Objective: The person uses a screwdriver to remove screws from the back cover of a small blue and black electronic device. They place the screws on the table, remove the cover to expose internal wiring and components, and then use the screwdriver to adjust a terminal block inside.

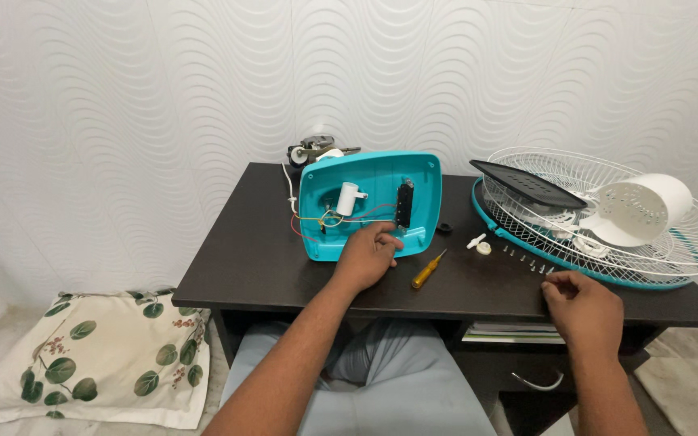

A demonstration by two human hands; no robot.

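- Left hand (367, 257): fingers curled, resting on lower edge of teal fan housing (369, 202); grips nothing.
- Right hand (582, 303): fingertips pinched at row of screws (527, 262) on tabletop (236, 258); grasp cannot be told.

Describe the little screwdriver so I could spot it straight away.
Start at the dark table and find the turquoise fan base lying open on it, with the left hand resting at its lower edge. Just right of that hand lies the screwdriver, slanted. Its amber-yellow handle sets it apart from the tiny grey screws lined up further right.
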